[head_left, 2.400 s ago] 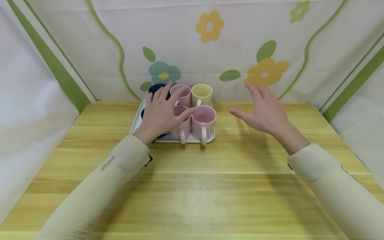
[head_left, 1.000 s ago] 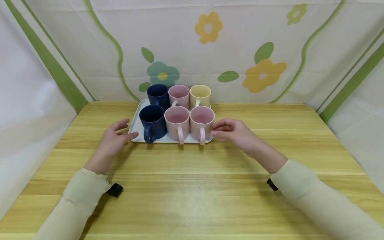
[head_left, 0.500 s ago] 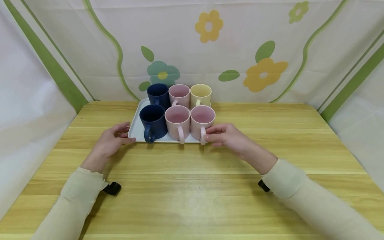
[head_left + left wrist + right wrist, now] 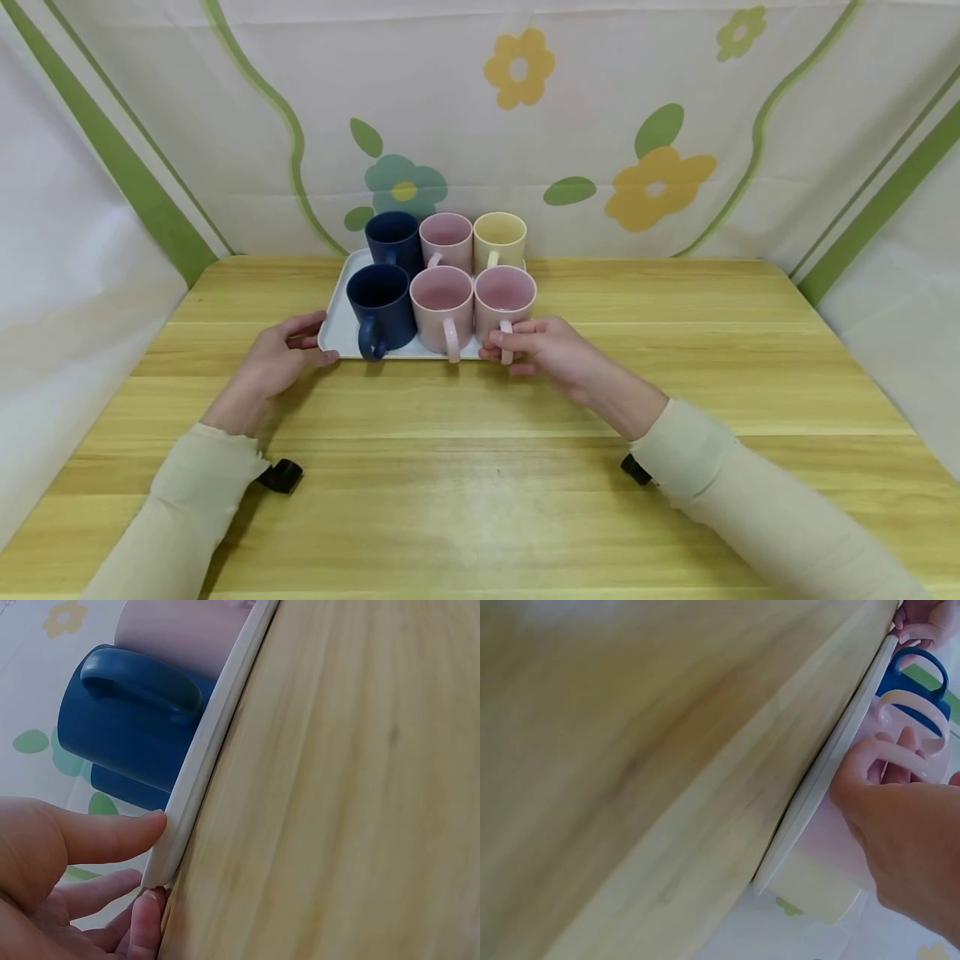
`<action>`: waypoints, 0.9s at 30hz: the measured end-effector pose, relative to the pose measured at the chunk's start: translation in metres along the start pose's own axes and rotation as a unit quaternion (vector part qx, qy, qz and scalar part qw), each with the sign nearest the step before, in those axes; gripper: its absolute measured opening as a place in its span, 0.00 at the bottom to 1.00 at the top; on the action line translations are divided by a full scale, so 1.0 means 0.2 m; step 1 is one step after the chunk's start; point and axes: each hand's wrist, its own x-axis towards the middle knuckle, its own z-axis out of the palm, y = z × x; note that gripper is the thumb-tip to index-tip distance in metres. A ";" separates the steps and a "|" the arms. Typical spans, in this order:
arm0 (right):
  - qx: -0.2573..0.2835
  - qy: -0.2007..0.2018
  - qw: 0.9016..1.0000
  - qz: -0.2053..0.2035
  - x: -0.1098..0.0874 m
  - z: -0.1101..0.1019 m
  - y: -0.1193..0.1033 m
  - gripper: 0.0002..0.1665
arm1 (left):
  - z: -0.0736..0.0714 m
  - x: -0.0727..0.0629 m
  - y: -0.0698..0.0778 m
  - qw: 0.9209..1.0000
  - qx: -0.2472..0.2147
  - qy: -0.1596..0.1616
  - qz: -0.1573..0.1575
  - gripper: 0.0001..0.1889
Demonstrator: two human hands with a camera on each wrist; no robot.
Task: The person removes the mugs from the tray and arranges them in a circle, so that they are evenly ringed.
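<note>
A white tray (image 4: 339, 330) bears several mugs in two rows. In front stand a navy mug (image 4: 395, 320), a middle pink mug (image 4: 432, 322) and a right-hand pink mug (image 4: 489, 313), handles toward me. At the tray's front left corner my left hand (image 4: 275, 357) pinches the edge; the left wrist view shows the thumb on the rim (image 4: 196, 771) and fingertips at the corner's underside. My right hand (image 4: 553, 348) grips the right-hand pink mug by its handle (image 4: 905, 759), fingers curled through it. That mug stands close against its neighbour.
Behind are a second navy mug (image 4: 406, 250), another pink mug (image 4: 454, 252) and a yellow mug (image 4: 511, 251). A flowered curtain (image 4: 465, 100) hangs right behind the wooden table (image 4: 480, 483). White cloth walls (image 4: 82, 208) flank both sides.
My left hand has come down from above the mugs to the tray's corner. My right hand has moved left from beside the tray to the pink mug's handle. The mugs stay put.
</note>
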 end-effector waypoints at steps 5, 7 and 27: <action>0.023 0.018 1.000 0.003 -0.01 0.02 -0.01 0.18 | 0.00 -0.01 0.01 1.000 0.004 0.001 -0.001 0.42; 0.027 0.020 0.999 0.001 -0.01 0.03 -0.01 0.19 | 0.00 -0.01 0.01 1.000 0.004 0.001 -0.002 0.42; 0.050 0.076 0.996 0.005 -0.05 0.03 -0.02 0.13 | 0.00 -0.01 0.01 1.000 -0.003 0.001 0.001 0.41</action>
